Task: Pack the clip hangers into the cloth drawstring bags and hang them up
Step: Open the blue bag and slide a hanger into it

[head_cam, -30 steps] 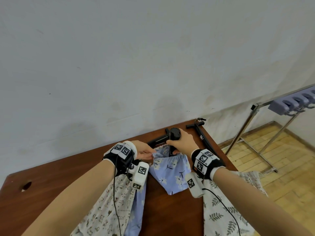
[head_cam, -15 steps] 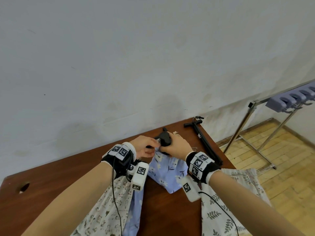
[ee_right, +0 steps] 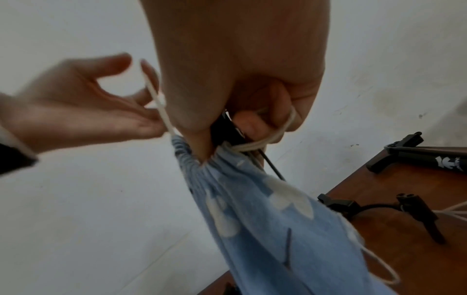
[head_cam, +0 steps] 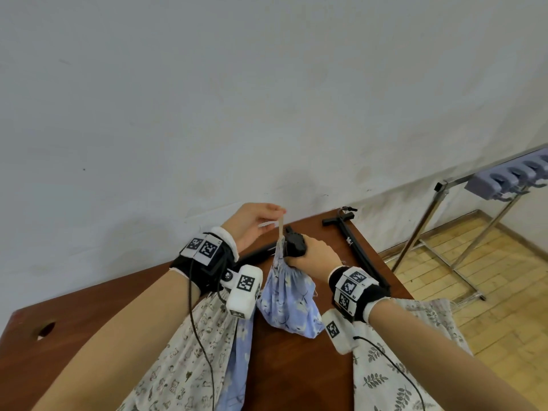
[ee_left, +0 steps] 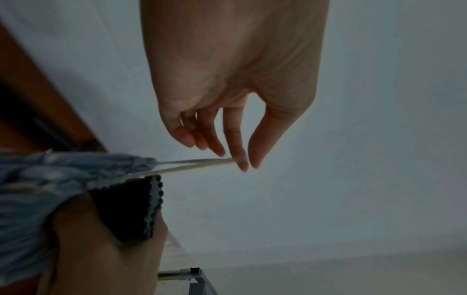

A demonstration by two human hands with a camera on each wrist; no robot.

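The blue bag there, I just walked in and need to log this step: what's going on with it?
A person is closing the blue floral drawstring bag over the brown table. Their right hand grips its gathered neck together with a black clip hanger that sticks out of the top. Their left hand pinches the cream drawstring and holds it taut, up and away from the bag. Another black hanger lies on the table near the wall. Nothing hangs on the metal rack yet.

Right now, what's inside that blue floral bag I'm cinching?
A black clip hanger sticks out of the gathered mouth of the blue drawstring bag, gripped there by the right hand. The left hand pinches the drawstring. The cloth hides whatever lies deeper inside.
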